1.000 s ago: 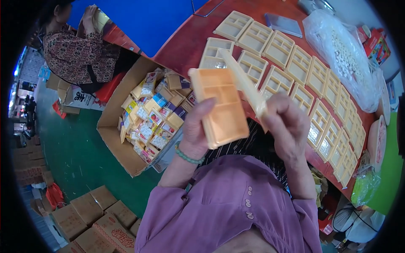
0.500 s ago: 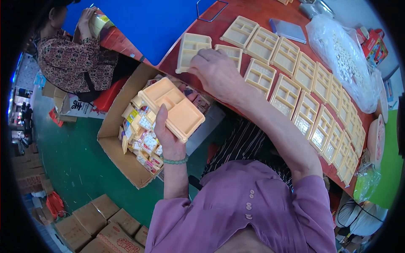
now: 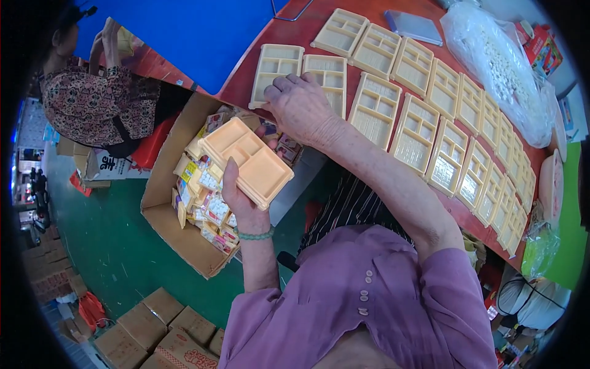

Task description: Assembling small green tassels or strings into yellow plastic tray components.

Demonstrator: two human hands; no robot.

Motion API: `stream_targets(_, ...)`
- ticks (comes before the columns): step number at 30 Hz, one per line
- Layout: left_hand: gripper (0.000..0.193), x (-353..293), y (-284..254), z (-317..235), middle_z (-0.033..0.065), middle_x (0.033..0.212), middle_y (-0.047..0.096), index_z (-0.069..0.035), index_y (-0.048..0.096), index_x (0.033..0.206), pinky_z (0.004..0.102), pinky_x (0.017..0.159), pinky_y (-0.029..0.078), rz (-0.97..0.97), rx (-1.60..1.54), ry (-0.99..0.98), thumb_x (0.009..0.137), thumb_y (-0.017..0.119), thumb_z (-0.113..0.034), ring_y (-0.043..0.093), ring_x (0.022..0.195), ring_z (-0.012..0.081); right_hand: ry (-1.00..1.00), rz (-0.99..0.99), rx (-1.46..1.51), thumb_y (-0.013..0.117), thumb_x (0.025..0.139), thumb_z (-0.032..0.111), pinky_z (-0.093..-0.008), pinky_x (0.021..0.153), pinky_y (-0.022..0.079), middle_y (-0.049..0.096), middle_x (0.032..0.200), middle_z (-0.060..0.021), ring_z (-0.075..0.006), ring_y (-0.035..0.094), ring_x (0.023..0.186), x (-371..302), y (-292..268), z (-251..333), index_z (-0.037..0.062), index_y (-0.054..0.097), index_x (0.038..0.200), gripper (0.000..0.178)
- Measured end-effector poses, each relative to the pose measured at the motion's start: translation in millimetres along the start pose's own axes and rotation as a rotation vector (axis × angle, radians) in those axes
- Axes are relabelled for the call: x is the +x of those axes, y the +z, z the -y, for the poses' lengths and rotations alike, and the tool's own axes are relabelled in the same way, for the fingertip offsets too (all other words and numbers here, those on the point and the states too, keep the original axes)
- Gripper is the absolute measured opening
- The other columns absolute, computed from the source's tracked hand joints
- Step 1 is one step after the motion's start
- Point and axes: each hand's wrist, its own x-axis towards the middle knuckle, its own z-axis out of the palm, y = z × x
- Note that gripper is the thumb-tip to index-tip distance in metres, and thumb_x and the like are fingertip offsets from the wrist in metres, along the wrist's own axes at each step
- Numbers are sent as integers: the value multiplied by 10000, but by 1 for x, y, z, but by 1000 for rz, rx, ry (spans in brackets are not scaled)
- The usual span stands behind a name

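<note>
My left hand (image 3: 244, 194) is closed around a small stack of peach-coloured plastic compartment trays (image 3: 266, 178), palm up over a cardboard box. A green bead bracelet sits on that wrist. At the near edge of the red table, the bent fingers of my right hand (image 3: 301, 111) are on a cream compartment tray (image 3: 279, 61), the leftmost one. Its thumb side is partly hidden. Close beside it, another cream tray (image 3: 329, 67) lies partly under the hand. More such trays (image 3: 375, 114) lie in two rows running right.
The open cardboard box (image 3: 175, 224) holds many small packaged pieces. A clear bag of white pieces (image 3: 491, 74) and a clear flat box (image 3: 415, 27) lie behind the trays. A co-worker (image 3: 98, 104) sits at far left past a blue board (image 3: 184, 37). Cartons (image 3: 147, 326) stand on the floor.
The view has shifted slightly. The leftmost tray now lies straighter beside its neighbour, and my right hand has drawn a little toward me. My left hand still holds the stack.
</note>
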Motion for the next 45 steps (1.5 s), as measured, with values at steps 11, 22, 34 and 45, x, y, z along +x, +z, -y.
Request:
stream_targets(11, 643, 1, -1, 6, 273, 1357, 408, -76, 235, 1448, 491, 920, 479, 30, -10, -45, 921, 461, -367, 555, 1093, 405, 46, -90, -14, 646, 765, 190, -386, 802, 434, 596, 880, -84, -245, 581, 903, -13, 1, -2, 54, 623, 861, 168)
stream_targets(22, 634, 10, 12, 6, 225, 1270, 493, -12, 278, 1404, 489, 961, 458, -83, 118, 2, 911, 491, -348, 537, 1143, 364, 73, -131, 70, 661, 771, 301, -401, 795, 430, 590, 903, -101, -268, 567, 907, -17, -21, -2, 54, 634, 878, 271)
stream_targets(34, 629, 19, 18, 0, 242, 1292, 476, -13, 271, 1415, 475, 934, 473, -70, 205, -45, 923, 451, -362, 543, 1131, 373, 148, -203, 66, 653, 785, 365, -436, 844, 402, 595, 983, -126, -295, 553, 986, -32, -21, -29, 38, 639, 915, 352)
stream_targets(45, 642, 39, 3, -14, 212, 1329, 456, -20, 271, 1423, 493, 987, 433, -51, 210, -110, 906, 542, -287, 497, 1181, 402, 275, -199, 29, 618, 813, 385, -408, 861, 389, 587, 970, -134, -277, 523, 974, -40, -12, -27, -2, 645, 918, 402)
